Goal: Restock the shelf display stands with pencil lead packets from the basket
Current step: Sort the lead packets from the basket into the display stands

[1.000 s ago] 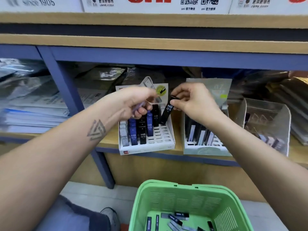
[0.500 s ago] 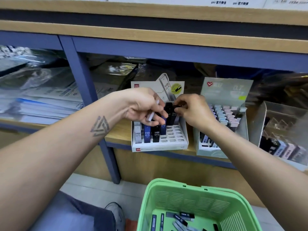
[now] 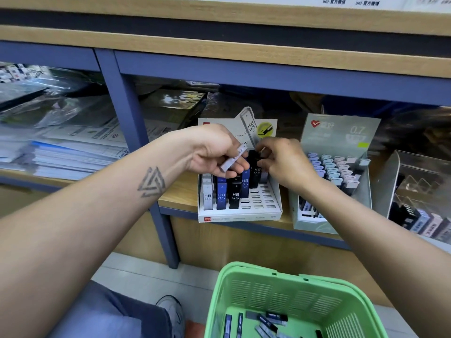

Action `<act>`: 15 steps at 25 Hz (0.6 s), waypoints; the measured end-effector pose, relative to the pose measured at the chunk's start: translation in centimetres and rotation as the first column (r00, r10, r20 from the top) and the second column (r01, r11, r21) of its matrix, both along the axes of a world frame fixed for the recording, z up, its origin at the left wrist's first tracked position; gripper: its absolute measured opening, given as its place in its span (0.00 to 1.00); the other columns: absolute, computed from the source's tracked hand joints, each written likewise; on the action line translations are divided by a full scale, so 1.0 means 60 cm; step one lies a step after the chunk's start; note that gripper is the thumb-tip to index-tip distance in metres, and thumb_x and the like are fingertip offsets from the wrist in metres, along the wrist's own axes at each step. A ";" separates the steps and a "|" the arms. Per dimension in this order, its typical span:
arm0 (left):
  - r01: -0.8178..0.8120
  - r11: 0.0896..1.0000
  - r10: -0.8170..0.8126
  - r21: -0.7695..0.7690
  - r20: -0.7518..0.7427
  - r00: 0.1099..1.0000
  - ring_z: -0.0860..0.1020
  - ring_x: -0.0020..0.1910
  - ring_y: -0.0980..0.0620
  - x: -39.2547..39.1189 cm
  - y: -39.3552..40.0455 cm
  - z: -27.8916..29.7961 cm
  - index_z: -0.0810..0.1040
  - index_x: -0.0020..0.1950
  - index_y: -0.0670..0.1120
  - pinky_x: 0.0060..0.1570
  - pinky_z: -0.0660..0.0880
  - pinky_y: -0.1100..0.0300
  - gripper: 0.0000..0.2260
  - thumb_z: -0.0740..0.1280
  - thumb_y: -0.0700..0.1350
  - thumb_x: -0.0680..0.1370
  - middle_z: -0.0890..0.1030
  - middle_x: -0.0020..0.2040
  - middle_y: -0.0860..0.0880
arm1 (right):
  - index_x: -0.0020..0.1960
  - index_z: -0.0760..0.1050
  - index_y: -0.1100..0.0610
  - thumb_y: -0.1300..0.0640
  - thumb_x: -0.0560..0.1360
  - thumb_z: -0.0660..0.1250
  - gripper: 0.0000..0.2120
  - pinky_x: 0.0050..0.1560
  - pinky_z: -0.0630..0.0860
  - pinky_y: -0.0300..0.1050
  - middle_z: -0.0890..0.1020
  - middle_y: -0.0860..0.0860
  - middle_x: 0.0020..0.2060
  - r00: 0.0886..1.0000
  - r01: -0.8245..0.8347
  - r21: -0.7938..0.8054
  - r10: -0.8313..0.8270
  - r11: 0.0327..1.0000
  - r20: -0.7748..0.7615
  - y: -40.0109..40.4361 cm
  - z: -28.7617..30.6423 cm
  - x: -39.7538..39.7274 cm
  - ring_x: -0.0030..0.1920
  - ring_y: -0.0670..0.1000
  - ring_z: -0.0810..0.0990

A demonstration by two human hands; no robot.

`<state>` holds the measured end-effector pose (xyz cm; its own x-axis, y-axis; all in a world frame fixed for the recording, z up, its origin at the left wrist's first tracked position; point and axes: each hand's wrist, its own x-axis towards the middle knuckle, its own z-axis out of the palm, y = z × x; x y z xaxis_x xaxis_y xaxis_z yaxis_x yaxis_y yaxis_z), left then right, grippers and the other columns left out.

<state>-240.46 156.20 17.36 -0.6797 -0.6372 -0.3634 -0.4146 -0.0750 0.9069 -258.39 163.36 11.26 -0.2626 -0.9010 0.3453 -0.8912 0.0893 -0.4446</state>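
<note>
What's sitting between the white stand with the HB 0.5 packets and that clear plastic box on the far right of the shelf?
In the head view, a pale green display stand marked 0.7 sits between the white stand and the clear box, holding rows of pastel-capped packets.

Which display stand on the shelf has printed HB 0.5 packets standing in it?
The white cardboard stand, left of the grey-green 0.7 stand and clear acrylic stand; both hands work over it.

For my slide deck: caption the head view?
Right hand slots a black packet into the white stand; left hand holds a grey packet.
</note>
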 end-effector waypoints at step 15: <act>0.110 0.987 -0.088 0.119 -0.174 0.981 0.85 0.44 0.43 -0.018 0.032 0.006 0.79 0.56 0.31 0.49 0.82 0.57 0.09 0.69 0.32 0.76 0.83 0.45 0.36 | 0.54 0.81 0.65 0.65 0.78 0.70 0.06 0.39 0.82 0.39 0.85 0.60 0.40 0.643 -0.148 -0.086 0.162 0.985 0.748 0.101 0.088 -0.002 0.38 0.52 0.84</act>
<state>-241.53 158.15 17.70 -0.7951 -0.5193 -0.3133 -0.2691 -0.1608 0.9496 -258.51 169.44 16.52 -0.2946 -0.9494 0.1085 -0.2527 -0.0321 -0.9670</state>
